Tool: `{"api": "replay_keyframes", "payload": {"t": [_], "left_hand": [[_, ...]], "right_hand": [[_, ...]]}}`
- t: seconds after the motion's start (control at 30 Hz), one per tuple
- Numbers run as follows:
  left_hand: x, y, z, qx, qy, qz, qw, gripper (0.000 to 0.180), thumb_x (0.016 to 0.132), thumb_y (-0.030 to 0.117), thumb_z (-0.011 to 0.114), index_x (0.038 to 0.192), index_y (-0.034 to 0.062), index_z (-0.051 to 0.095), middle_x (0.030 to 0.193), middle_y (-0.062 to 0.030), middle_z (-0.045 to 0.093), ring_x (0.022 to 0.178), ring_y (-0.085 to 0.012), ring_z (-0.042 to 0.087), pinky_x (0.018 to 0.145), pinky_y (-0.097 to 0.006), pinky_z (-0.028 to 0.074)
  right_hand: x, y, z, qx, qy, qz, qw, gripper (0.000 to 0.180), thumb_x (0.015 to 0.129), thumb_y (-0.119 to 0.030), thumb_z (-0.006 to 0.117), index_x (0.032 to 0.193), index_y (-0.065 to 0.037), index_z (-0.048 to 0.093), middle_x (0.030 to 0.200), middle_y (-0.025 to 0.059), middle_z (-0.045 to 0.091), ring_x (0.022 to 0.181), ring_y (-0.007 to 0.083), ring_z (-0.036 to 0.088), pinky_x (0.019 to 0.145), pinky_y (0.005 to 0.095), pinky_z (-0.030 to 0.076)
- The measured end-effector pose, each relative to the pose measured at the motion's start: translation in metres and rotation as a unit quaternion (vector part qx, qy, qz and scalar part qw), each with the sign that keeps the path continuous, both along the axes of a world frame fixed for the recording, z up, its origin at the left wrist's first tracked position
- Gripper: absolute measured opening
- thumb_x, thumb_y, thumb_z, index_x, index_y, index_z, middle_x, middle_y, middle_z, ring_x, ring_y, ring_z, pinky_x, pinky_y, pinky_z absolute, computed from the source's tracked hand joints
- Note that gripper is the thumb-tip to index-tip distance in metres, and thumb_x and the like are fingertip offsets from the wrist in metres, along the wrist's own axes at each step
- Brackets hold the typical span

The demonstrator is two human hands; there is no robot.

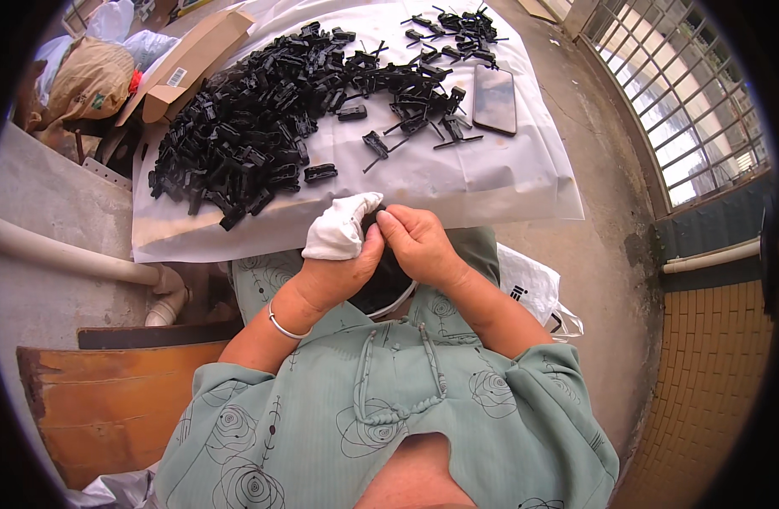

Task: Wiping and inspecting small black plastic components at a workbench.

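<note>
Left hand [334, 267] and right hand [417, 246] meet, thumbs pinching small black part [374, 222].

Phone [495, 99] (face up), cardboard box [188, 61], white pipe [67, 253], window grille [686, 93]

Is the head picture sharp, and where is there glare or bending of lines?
Head view: hands sharp; left hand and right hand meet under even daylight; the white sheet is bright; the window grille is overexposed and bends toward the dark rim.
</note>
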State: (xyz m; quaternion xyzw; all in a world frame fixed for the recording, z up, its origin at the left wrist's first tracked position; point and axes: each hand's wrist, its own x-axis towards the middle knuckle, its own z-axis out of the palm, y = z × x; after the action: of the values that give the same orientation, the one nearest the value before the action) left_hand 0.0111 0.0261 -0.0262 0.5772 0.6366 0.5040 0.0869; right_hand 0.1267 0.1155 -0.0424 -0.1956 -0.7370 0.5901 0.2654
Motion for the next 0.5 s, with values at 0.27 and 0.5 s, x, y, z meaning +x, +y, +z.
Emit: {"api": "replay_keyframes", "payload": {"t": [0.27,0.5], "left_hand": [[-0.003,0.001,0.005,-0.011,-0.303,-0.089,0.949,0.029,0.083,0.003,0.06,0.108,-0.0045,0.05,0.099,-0.0054,0.053,0.089,-0.0116,0.051,0.079,-0.023,0.044],[-0.027,-0.004,0.02,-0.053,-0.488,-0.139,0.86,0.028,0.092,0.011,0.05,0.119,0.0066,0.044,0.088,-0.0031,0.055,0.058,-0.0033,0.046,0.048,-0.015,0.035]], "right_hand": [[0.002,0.009,0.017,-0.045,0.052,0.029,0.997,0.019,0.091,-0.014,0.051,0.08,0.0,0.056,0.068,-0.004,0.049,0.063,0.0041,0.04,0.056,0.0228,0.038],[0.01,0.021,0.016,0.174,-0.015,0.038,0.984,0.01,0.081,-0.007,0.062,0.088,0.0,0.062,0.068,0.0063,0.057,0.06,0.0114,0.051,0.057,0.0253,0.043]]}}
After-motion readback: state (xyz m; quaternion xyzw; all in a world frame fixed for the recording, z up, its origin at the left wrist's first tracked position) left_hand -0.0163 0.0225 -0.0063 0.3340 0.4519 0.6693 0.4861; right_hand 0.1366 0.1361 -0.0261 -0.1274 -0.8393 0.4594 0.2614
